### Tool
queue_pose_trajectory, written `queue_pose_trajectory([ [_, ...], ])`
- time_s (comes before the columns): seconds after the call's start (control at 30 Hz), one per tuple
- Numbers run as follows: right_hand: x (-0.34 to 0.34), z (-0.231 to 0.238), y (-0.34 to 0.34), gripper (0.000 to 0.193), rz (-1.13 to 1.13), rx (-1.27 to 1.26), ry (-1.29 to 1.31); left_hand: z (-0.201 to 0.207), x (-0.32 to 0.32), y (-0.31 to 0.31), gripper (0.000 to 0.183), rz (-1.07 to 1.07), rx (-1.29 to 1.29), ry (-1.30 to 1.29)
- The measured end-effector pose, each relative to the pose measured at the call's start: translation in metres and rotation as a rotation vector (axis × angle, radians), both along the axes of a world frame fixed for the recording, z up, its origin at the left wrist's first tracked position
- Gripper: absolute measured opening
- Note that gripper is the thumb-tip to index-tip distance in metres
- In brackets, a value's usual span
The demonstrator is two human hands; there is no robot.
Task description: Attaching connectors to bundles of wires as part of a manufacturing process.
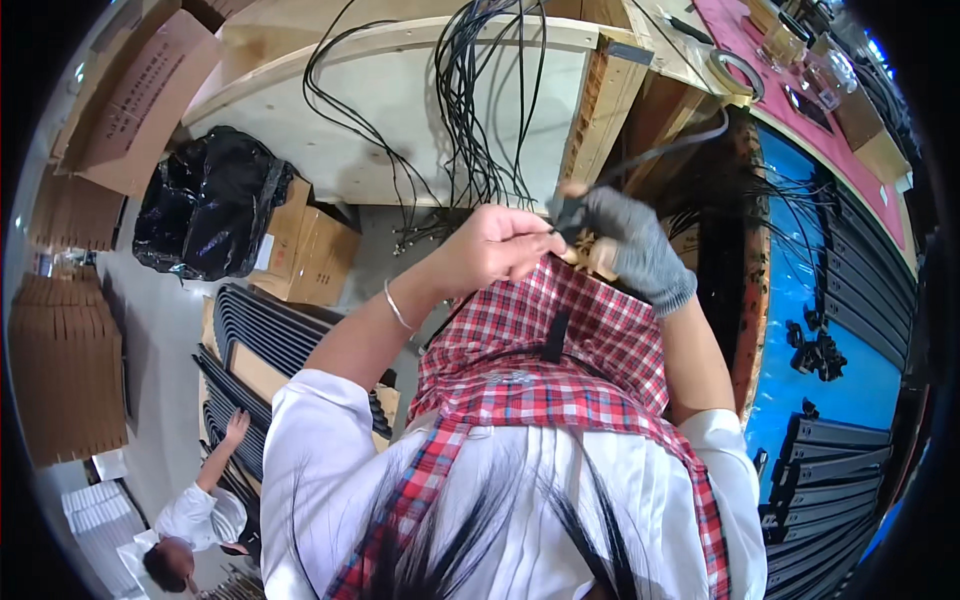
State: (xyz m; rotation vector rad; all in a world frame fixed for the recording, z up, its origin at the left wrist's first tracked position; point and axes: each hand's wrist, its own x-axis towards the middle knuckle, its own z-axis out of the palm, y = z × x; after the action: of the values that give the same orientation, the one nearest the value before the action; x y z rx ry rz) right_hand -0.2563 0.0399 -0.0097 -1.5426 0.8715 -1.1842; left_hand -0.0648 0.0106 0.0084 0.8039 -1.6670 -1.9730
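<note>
In front of the apron's lap, my two hands meet. My left hand (500, 245), bare with a bracelet at the wrist, is closed in a pinch with the thumb against the fingers. My right hand (635, 240) wears a grey knit glove with bare fingertips and curls round a small black piece (568, 215) between the hands, seemingly a cable's end. A dark cable (680, 145) arcs from there up to the right, blurred. The fingers hide most of what they hold. Black cables (465, 130) hang in a bundle over a wooden bin's pale side panel (390, 110) ahead.
Right stands a blue-topped bench (850, 400) with black metal bars and small black parts. A tape roll (735, 75) lies by a pink surface (740, 40). Left are cartons (320, 255), a black plastic-wrapped bundle (210, 205), stacked black tubes (270, 330) and another person (195, 520).
</note>
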Motion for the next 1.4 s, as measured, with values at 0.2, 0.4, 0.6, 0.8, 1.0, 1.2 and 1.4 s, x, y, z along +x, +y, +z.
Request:
queue_pose_trajectory([
  [0.2,-0.004,0.013,-0.005,0.027,-0.347,0.213,-0.049,0.009,-0.006,0.010,0.018,-0.039,0.154,0.063],
  [0.4,0.002,0.012,0.001,0.029,-0.361,0.135,-0.003,-0.010,-0.010,0.020,0.022,0.113,-0.236,-0.107],
  [0.6,0.013,-0.003,0.006,0.030,-0.292,0.166,0.231,-0.039,0.014,0.010,0.023,0.108,-0.387,-0.213],
  [0.8,0.042,-0.012,0.016,0.030,-0.144,-0.190,0.550,-0.002,-0.024,-0.015,0.029,0.022,-0.486,-0.132],
  [1.0,0.009,0.004,0.001,0.037,-0.133,0.062,0.220,-0.009,-0.002,-0.028,0.030,0.258,0.105,0.066],
  [1.2,0.004,0.006,-0.006,0.041,-0.185,0.135,0.039,-0.012,-0.011,-0.018,0.035,0.147,0.377,0.292],
  [1.4,0.002,-0.019,-0.019,0.040,-0.345,0.075,0.009,-0.007,-0.005,-0.024,0.039,-0.041,0.631,0.375],
])
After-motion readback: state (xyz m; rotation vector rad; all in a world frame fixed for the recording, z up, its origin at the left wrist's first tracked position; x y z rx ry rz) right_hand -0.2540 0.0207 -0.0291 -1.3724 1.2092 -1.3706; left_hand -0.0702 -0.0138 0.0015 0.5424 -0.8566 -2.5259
